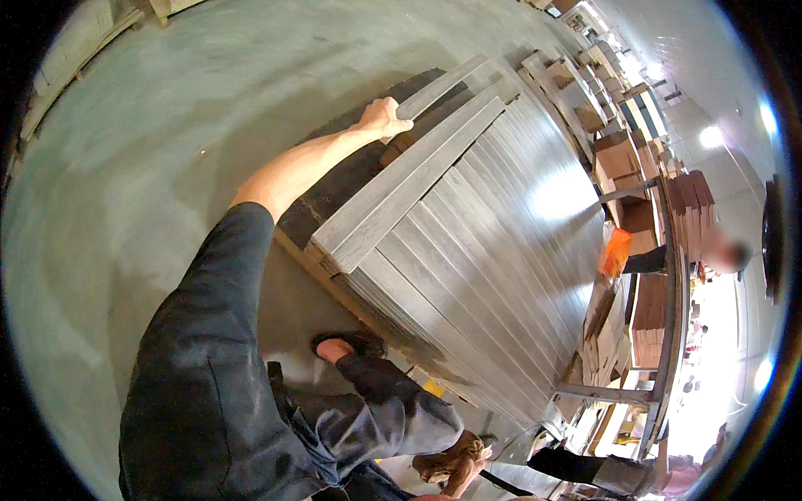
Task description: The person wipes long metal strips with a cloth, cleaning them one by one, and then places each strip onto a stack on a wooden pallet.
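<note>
Reaching out beyond the stack's left end, my left hand [384,119] has its fingers closed round the near end of a narrow grey wooden board [441,87]. The board lies alongside a pile of large grey slatted wooden panels [493,217], past the thick edge rail of the top panel. Dark flat sheeting [322,192] shows beneath my forearm. Low at the bottom edge, my right hand [469,473] is closed on a crumpled brown cloth [441,463], close to my leg. Part of the right hand is cut off by the frame edge.
My sandalled foot [336,349] stands beside the stack's near side. To the right, a metal-framed rack [675,309] holds brown boards, with an orange packet [616,252] near it. A person [725,250] is behind the rack. Wooden stacks [576,92] line the far right.
</note>
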